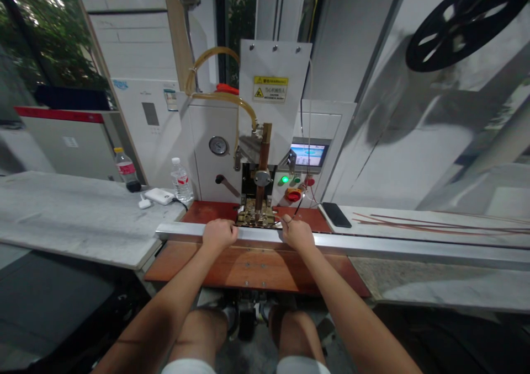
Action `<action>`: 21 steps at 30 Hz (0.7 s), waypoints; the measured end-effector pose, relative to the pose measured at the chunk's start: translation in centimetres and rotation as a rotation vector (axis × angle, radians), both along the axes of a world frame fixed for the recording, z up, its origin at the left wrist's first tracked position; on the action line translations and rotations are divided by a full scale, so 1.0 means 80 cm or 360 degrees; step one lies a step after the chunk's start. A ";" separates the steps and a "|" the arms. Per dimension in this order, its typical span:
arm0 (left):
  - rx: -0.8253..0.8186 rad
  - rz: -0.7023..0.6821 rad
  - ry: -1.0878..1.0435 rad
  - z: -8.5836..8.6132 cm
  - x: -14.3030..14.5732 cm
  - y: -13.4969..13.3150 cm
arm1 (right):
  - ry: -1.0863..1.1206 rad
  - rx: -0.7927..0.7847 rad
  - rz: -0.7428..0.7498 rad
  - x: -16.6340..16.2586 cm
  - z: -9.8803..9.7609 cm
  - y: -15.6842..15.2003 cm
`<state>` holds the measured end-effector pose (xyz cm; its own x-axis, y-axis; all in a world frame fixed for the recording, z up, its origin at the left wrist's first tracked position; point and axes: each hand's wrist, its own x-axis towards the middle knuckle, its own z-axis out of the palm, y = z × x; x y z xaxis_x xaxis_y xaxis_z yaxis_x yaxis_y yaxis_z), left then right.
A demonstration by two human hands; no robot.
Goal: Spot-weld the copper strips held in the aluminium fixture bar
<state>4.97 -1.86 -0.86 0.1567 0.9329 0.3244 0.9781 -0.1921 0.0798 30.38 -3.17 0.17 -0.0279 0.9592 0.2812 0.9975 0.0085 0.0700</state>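
"Silver, that long bar (pixel 259 235): straight, smooth, a bit shiny. It lies crosswise over the reddish-brown board (pixel 256 266), right in front of the machine's brassy fixture (pixel 250 211)."

"And the hands?"

"Both on it. The left hand (pixel 220 234) has its fingers curled in at the bar's back edge, and the right hand (pixel 297 233) has thumb and index close together. Can't tell if either one is gripping the bar or pinching something thin."

"So what's hidden?"

"Fingertips, mostly. The bar's left end shows, but its right end is cut off by the frame. Whatever sits in the fixture is too small to make out, and the black wheel (pixel 459 26) up top is cropped too."

"Any writing?"

"Yellow sticker (pixel 270 89) says WARNING, with CAUTION in smaller print plus some Chinese. Text on the lit screen (pixel 308 154) is unreadable, same for the cola-coloured bottle's (pixel 126 168) pink label. No brand to be had there, lol."
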 end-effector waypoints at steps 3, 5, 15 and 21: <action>-0.0038 0.0018 -0.0008 0.002 0.001 0.002 | -0.0002 -0.0017 0.0012 -0.001 0.003 0.001; -0.0056 0.0010 -0.0012 0.003 0.001 0.004 | 0.0000 -0.0030 0.0010 -0.001 0.006 0.002; -0.0054 0.0020 -0.0049 0.001 0.003 0.009 | 0.0019 -0.0060 -0.0002 -0.001 0.011 0.006; -0.0009 0.0021 -0.0027 -0.002 0.002 0.009 | 0.0121 -0.0004 -0.0045 0.002 0.010 0.008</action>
<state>5.13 -1.14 -0.99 0.1388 0.9366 0.3218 0.9791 -0.1786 0.0975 30.55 -2.55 0.94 0.0205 0.9601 0.2789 0.9998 -0.0196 -0.0059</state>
